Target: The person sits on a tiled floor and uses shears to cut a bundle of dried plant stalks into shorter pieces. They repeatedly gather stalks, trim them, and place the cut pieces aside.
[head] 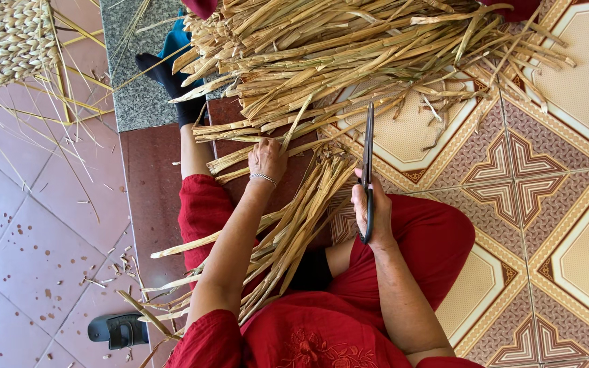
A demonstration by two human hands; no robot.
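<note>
The left hand [267, 158] closes on dry, straw-coloured flat reed stalks [301, 218] that run back under its wrist across the red-clothed lap. Beside it, the right hand [371, 212] is clenched around long black-handled scissors [367, 153], blades pointing away toward the big reed pile [349, 54].

Single head-worn view, looking steeply down, close above both hands, lap nearest, tiled floor [581, 88] beyond the hands
</note>
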